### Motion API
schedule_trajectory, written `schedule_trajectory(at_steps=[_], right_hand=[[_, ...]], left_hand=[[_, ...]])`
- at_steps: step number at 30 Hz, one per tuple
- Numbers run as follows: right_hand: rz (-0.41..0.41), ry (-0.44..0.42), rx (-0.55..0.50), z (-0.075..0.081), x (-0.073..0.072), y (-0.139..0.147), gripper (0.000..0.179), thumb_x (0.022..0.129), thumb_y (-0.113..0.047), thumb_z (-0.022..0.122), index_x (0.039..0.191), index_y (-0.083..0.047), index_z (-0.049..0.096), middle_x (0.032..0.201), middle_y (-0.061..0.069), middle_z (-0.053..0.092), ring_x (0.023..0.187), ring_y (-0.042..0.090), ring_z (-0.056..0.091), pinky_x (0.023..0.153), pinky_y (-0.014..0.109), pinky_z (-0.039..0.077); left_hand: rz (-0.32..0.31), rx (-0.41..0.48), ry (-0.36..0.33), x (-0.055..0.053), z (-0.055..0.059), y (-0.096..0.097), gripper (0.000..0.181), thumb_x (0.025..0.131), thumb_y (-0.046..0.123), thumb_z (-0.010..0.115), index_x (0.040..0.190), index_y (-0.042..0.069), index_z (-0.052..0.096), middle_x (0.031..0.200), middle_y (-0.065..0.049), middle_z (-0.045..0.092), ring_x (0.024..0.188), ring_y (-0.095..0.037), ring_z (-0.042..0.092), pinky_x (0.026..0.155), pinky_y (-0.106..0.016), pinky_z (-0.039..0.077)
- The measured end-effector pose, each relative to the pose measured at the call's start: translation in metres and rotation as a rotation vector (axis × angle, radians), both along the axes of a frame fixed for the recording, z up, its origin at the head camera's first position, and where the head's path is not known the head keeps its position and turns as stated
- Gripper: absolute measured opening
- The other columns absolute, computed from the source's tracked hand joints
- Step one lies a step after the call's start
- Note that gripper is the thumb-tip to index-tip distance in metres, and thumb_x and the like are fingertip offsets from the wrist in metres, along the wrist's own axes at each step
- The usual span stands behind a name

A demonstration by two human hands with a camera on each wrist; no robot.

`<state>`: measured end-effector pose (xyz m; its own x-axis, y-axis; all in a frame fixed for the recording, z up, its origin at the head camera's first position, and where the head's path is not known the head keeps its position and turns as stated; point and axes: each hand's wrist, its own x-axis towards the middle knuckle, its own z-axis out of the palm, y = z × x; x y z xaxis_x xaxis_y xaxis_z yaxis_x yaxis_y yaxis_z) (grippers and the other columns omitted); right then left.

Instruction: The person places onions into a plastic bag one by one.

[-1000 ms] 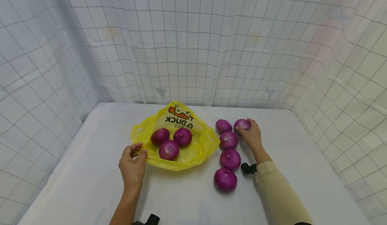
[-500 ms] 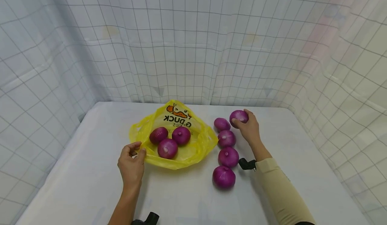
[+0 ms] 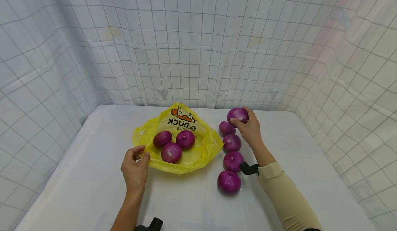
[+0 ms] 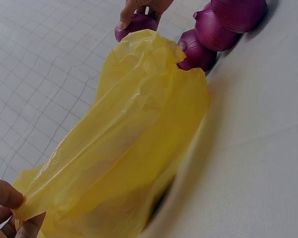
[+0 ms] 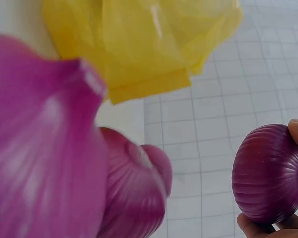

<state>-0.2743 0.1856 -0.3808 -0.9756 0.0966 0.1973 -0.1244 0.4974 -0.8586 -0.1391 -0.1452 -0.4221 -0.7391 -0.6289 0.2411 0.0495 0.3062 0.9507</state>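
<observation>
In the head view my left hand [image 3: 134, 167] pinches the near left rim of a yellow plastic bag [image 3: 198, 162] printed with a duck and lettering. Inside the bag's wide mouth sit 3 red onions [image 3: 171, 152]. My right hand [image 3: 249, 129] grips another red onion [image 3: 237, 116] between thumb and fingers, raised above the far end of a row of onions [image 3: 232, 143]. The right wrist view shows that held onion [image 5: 268, 173] from the side, thumb on top and fingers beneath. Thumb and fingertips on the bag's edge [image 4: 27, 208] show in the left wrist view.
Several red onions stand in a line right of the bag, the nearest onion [image 3: 228, 182] toward the front. A white cloth covers the table [image 3: 186, 203]. Grid-patterned white curtains [image 3: 192, 51] enclose the back and both sides.
My right hand has lifted the onion off the table and carried it left and away, over the far end of the row. The left hand keeps its pinch on the bag.
</observation>
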Motion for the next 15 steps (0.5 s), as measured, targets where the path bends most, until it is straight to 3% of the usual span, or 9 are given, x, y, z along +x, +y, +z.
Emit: schedule_trajectory(at_steps=[15], right_hand=[[0.067, 0.035, -0.052, 0.019, 0.014, -0.028, 0.075, 0.080, -0.038, 0.072, 0.144, -0.021, 0.036, 0.138, 0.012, 0.046, 0.116, 0.028, 0.050, 0.097, 0.045, 0.047]], left_hand=[[-0.005, 0.009, 0.004, 0.001, 0.000, 0.000, 0.021, 0.082, 0.003, 0.063, 0.103, 0.000, 0.065, 0.095, -0.009, 0.063, 0.076, -0.007, 0.044, 0.055, -0.006, 0.037]])
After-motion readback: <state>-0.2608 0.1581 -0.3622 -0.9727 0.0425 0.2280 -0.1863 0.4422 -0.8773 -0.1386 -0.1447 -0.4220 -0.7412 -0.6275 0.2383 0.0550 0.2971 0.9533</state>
